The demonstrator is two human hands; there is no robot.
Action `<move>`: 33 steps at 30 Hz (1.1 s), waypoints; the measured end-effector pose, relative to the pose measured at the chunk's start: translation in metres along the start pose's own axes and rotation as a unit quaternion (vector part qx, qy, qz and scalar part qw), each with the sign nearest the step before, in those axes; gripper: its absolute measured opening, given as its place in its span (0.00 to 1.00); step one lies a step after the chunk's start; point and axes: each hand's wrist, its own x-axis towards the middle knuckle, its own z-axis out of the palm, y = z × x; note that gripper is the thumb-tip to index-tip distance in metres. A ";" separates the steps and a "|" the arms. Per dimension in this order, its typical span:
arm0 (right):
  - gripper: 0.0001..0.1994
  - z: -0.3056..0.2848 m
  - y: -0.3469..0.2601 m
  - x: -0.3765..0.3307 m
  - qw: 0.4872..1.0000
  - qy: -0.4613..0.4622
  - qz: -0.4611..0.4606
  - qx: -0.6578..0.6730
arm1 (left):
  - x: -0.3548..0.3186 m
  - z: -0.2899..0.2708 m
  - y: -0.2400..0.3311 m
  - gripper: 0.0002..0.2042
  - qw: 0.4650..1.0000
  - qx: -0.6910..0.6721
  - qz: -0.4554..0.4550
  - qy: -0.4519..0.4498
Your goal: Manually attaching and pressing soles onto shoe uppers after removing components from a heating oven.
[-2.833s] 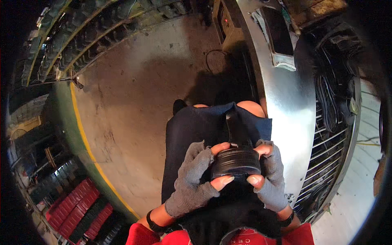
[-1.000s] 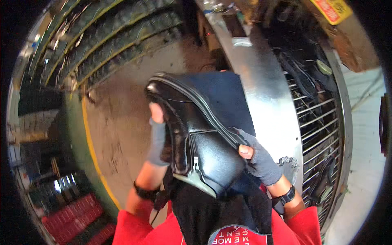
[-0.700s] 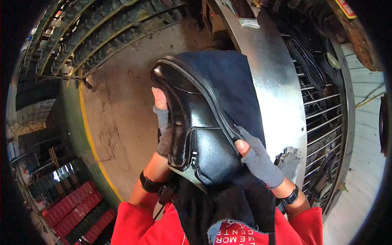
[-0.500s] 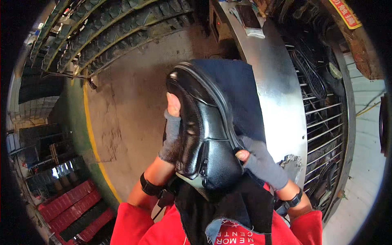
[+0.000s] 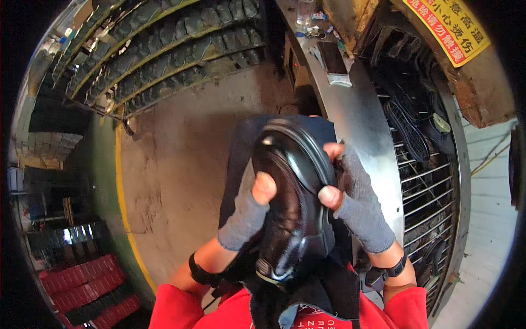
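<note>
A glossy black leather shoe (image 5: 293,192) lies over my lap, its toe pointing away from me and its thick sole edge turned to the right. My left hand (image 5: 252,205), in a grey fingerless glove, grips the upper from the left with the thumb on top. The fingers of that hand are hidden under the shoe. On the other side my right hand (image 5: 353,197), gloved the same way, presses its thumb against the sole edge near the middle, with a fingertip showing farther up. A dark cloth (image 5: 233,159) lies beneath the shoe.
To my right runs a metal counter (image 5: 375,181) with a phone (image 5: 333,57) on it. Past it, a barred rack (image 5: 427,192) holds dark soles (image 5: 406,129). A yellow-and-red sign (image 5: 452,27) hangs above. Shelves of dark shoe-shaped pieces (image 5: 164,49) stand far left.
The shoe has turned and moved slightly right and toward me. My right hand has slid forward along the sole edge, and my left hand has moved right with its thumb over the upper.
</note>
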 end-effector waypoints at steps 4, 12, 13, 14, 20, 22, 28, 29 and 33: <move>0.55 0.016 -0.016 0.008 0.986 0.000 -0.120 -0.118 | 0.000 0.021 0.013 0.58 0.998 0.045 -0.012 -0.031; 0.47 0.025 0.002 0.009 0.987 0.011 -0.119 -0.103 | -0.022 -0.006 -0.007 0.49 0.997 0.039 -0.044 0.056; 0.46 0.025 0.014 0.008 0.994 0.027 -0.089 -0.058 | -0.014 -0.011 -0.007 0.43 0.990 0.116 -0.020 0.083; 0.46 0.020 0.029 0.003 0.997 0.044 -0.060 -0.014 | -0.004 -0.005 0.002 0.39 0.974 0.202 0.004 0.105; 0.31 -0.001 0.061 0.000 0.846 0.049 0.236 0.476 | 0.066 -0.035 0.007 0.34 0.971 0.159 0.171 -0.053; 0.40 -0.032 0.099 0.005 0.942 0.024 0.220 0.252 | 0.097 -0.010 0.011 0.30 0.990 0.079 0.103 -0.061; 0.59 -0.047 0.093 -0.061 0.924 -0.025 0.228 0.307 | 0.051 0.005 -0.001 0.33 0.993 0.074 0.010 0.091; 0.57 -0.040 0.064 -0.063 0.924 -0.007 0.277 0.265 | 0.042 0.008 -0.009 0.38 0.993 0.081 0.042 0.075; 0.47 -0.030 0.053 -0.066 0.904 0.095 0.283 0.306 | 0.044 0.012 -0.017 0.34 0.815 0.511 0.269 0.055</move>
